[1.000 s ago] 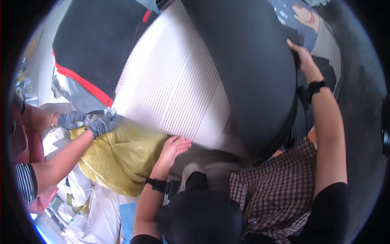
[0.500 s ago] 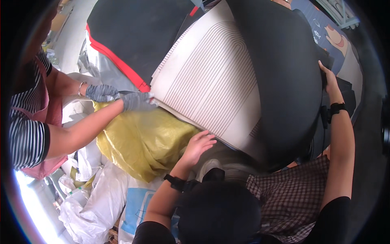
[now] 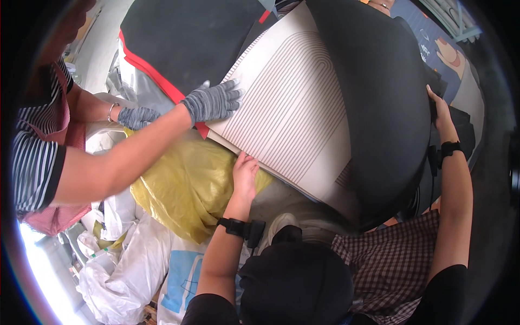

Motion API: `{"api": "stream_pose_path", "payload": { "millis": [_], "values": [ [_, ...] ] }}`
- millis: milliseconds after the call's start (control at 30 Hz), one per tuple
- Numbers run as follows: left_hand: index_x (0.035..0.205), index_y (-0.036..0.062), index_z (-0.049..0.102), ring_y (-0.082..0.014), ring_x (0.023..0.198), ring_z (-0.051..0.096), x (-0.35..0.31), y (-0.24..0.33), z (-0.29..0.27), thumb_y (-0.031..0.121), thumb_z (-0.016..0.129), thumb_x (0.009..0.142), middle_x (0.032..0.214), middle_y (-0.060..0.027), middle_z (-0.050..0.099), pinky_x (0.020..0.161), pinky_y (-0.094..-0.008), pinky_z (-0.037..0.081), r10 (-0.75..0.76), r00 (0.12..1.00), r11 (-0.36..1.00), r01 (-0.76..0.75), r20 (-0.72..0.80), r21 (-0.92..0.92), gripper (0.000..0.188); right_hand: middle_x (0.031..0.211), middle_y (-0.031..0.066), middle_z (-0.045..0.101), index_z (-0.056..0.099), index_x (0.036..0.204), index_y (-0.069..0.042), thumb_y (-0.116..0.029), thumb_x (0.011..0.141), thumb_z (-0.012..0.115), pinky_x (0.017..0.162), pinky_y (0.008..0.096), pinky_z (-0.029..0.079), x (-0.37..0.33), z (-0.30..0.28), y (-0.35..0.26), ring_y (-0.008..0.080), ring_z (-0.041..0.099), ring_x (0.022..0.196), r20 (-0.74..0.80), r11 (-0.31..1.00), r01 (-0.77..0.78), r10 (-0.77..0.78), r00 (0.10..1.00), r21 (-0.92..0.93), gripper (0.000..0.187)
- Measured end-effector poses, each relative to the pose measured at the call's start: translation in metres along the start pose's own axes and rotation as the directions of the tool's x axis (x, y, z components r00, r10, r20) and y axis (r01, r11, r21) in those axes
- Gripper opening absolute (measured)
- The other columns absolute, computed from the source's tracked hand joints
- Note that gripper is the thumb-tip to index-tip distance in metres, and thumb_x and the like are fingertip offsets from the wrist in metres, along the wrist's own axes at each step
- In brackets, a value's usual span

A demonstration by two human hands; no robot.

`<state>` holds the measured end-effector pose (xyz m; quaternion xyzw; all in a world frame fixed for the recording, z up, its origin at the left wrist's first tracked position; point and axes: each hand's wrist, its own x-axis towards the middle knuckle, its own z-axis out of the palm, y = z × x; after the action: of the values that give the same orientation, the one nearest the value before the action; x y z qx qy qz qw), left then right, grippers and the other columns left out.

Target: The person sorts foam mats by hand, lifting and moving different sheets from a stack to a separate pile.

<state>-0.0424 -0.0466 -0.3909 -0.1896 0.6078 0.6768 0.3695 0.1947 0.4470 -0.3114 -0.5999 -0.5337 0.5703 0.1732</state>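
Note:
A cream mat with brown curved stripes (image 3: 292, 103) lies on top of a stack. Over its right side curls a sheet with its black face (image 3: 379, 108) showing. My left hand (image 3: 246, 174) is at the near left edge of the striped mat, its fingers bent over that edge. At the far right, my right hand (image 3: 441, 115) grips the outer edge of the curled black sheet; its thumb shows, while most of the fingers are hidden. A co-worker's grey-gloved hand (image 3: 211, 104) lies flat on the striped mat's left corner, and the other gloved hand (image 3: 138, 117) hangs behind it.
Black mats with red edging (image 3: 189, 49) are piled at the back left. A yellow plastic sack (image 3: 184, 184) bulges below the striped stack's left edge, with white sacks (image 3: 127, 271) nearer me. A blue printed board (image 3: 433, 40) stands at the back right.
My left hand has moved left and away along the mat's edge, and its fingers have curled. The co-worker's gloved hand has moved onto the striped mat. My right hand stays put.

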Motion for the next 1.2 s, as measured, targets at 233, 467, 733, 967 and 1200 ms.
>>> {"api": "stream_pose_path", "payload": {
  "millis": [233, 467, 733, 967, 1200],
  "values": [
    [0.136, -0.0004, 0.025, -0.0177, 0.102, 0.048, -0.004, 0.006, 0.001, -0.001, 0.055, 0.077, 0.111, -0.0080, 0.047, 0.091, -0.0334, 0.036, 0.078, 0.997, 0.997, -0.078, -0.015, -0.021, 0.067, 0.104, 0.0055, 0.060, 0.059, 0.108, -0.002, -0.036, 0.080, 0.063, 0.082, 0.0267, 0.043, 0.011, -0.005, 0.001, 0.0163, 0.056, 0.092, 0.069, 0.996, -0.070, 0.067, 0.995, 0.045, 0.045],
    [0.126, -0.0006, 0.039, -0.0141, 0.083, 0.052, 0.006, 0.008, -0.004, -0.002, 0.050, 0.078, 0.089, -0.0045, 0.053, 0.080, -0.0250, 0.042, 0.149, 0.985, 0.989, -0.148, -0.084, 0.026, 0.049, 0.104, 0.0088, 0.059, 0.052, 0.114, 0.002, -0.034, 0.075, 0.069, 0.080, 0.0289, 0.044, -0.002, -0.001, 0.002, 0.0200, 0.057, 0.089, -0.004, 0.999, 0.000, 0.000, 1.000, 0.038, 0.056],
    [0.132, 0.0068, 0.033, -0.0229, 0.114, 0.044, -0.041, 0.062, 0.134, 0.030, 0.056, 0.086, 0.123, -0.0159, 0.045, 0.091, -0.0346, 0.037, -0.238, 0.669, 0.875, -0.167, 0.704, 0.455, 0.056, 0.095, 0.0093, 0.061, 0.056, 0.105, 0.002, -0.028, 0.075, 0.070, 0.075, 0.0310, 0.047, -0.036, 0.009, -0.015, 0.0201, 0.059, 0.083, 0.019, 0.992, -0.025, 0.023, 1.000, 0.124, 0.044],
    [0.139, 0.0025, -0.008, -0.0375, 0.127, 0.028, -0.009, 0.072, 0.267, 0.054, 0.064, 0.071, 0.138, -0.0307, 0.016, 0.098, -0.0428, 0.036, -0.150, 0.965, 0.799, -0.010, 0.215, 0.601, 0.111, 0.103, 0.0113, 0.060, 0.054, 0.111, 0.004, -0.019, 0.071, 0.071, 0.082, 0.0316, 0.045, -0.159, 0.070, -0.042, 0.0208, 0.058, 0.091, 0.304, 0.978, 0.017, -0.081, 0.949, 0.210, 0.048],
    [0.138, 0.0037, 0.018, -0.0338, 0.126, 0.032, -0.034, 0.141, 0.278, 0.063, 0.055, 0.075, 0.140, -0.0171, 0.028, 0.097, -0.0542, 0.032, -0.155, 0.820, 0.933, -0.063, 0.551, 0.355, 0.094, 0.099, 0.0104, 0.063, 0.056, 0.107, 0.003, -0.014, 0.067, 0.076, 0.080, 0.0298, 0.048, -0.212, 0.089, -0.018, 0.0163, 0.060, 0.089, 0.211, 0.907, 0.402, -0.421, 0.882, 0.129, 0.048]
  ]
}}
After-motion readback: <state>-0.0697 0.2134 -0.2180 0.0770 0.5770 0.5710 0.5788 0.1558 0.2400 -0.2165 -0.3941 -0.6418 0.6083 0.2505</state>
